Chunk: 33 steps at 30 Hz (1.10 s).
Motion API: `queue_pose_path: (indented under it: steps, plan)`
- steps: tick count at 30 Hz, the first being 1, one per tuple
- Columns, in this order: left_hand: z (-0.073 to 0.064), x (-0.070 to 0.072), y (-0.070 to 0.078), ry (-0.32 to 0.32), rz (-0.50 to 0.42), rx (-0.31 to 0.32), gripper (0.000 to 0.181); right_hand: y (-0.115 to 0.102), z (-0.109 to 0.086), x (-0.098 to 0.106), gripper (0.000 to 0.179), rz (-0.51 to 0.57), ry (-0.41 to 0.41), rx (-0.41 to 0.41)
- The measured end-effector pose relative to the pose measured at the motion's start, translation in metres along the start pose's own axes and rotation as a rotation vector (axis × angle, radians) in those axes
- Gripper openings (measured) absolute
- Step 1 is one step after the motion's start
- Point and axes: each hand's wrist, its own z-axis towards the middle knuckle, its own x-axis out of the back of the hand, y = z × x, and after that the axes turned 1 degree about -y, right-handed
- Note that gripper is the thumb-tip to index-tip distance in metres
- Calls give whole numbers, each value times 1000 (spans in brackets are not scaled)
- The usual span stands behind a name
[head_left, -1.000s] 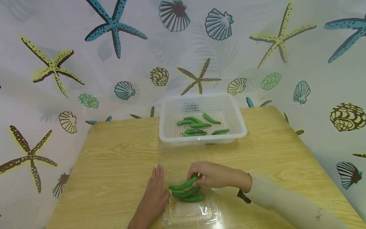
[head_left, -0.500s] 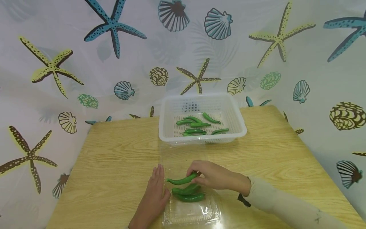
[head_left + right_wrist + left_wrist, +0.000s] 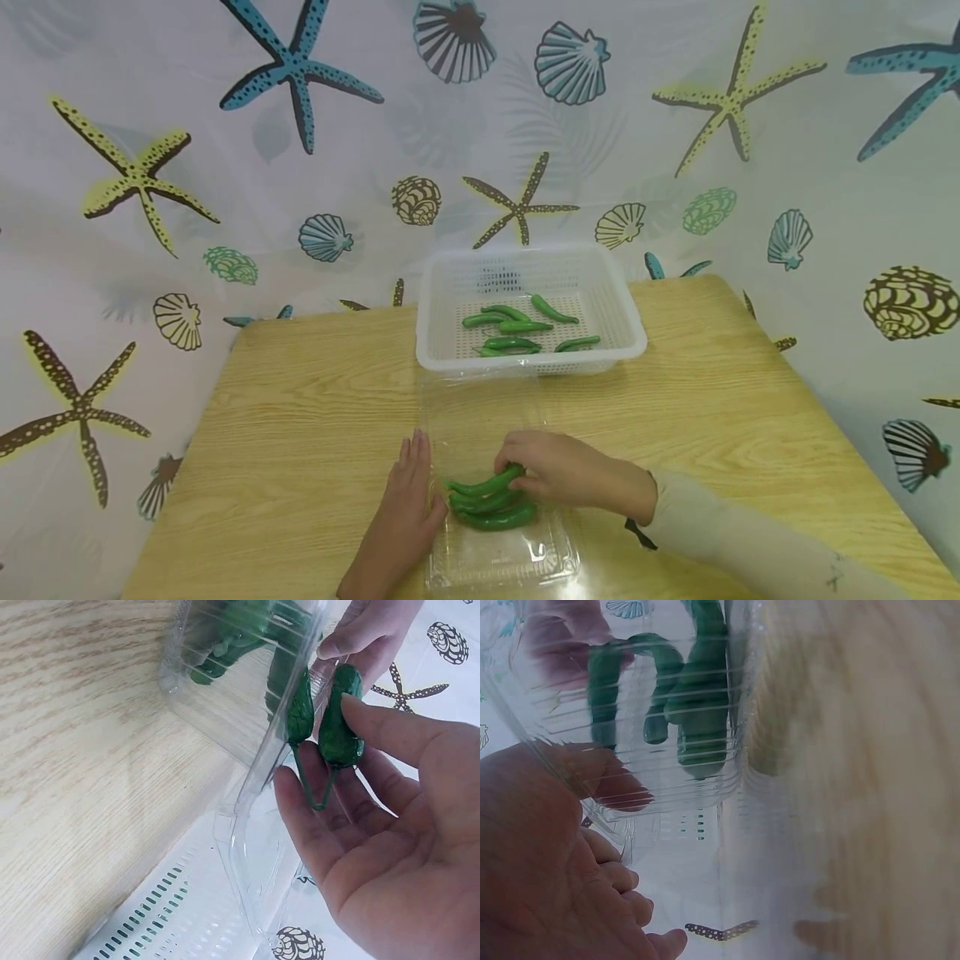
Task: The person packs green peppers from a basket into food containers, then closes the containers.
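Observation:
In the head view, a clear plastic clamshell box [image 3: 502,571] lies with its lid laid back toward the basket. Several green chili peppers [image 3: 497,518] rest side by side in its base. My right hand [image 3: 573,471] reaches in from the right and pinches a green chili pepper [image 3: 341,724] near its stem end, thumb on one side and fingers behind. Another pepper [image 3: 300,712] hangs close beside it in the right wrist view. Along the box's left side lies my left hand [image 3: 401,504], fingers straight, thumb at the rim. The left wrist view shows that thumb against the clear wall [image 3: 697,791].
A white perforated basket [image 3: 431,362] holding several green peppers stands behind the box, close to the raised lid edge. Both are on a wood-grain table [image 3: 315,417]. A curtain [image 3: 360,150] printed with starfish and shells hangs around the back and sides.
My right hand raised the pepper slightly away from the others, then lowered it back against them in the box. The left hand stays in place.

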Motion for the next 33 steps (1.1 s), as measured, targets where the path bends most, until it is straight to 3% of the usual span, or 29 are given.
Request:
queue_pose_path:
  steps: [7, 14, 25, 33]
  plan:
    - [-1, -1, 0, -11, -12, 21, 78, -1, -1, -7, 20, -160, 38, 70]
    - [-3, -2, -1, 2, -5, 18, 79, -6, -2, -11, 20, -173, 34, 62]
    - [-3, 0, 1, -1, 0, 15, 79, -10, 0, -21, 16, -233, 65, 117]
    - [-2, 1, 2, -6, 5, 17, 78, -12, 1, -27, 18, -261, 31, 119]
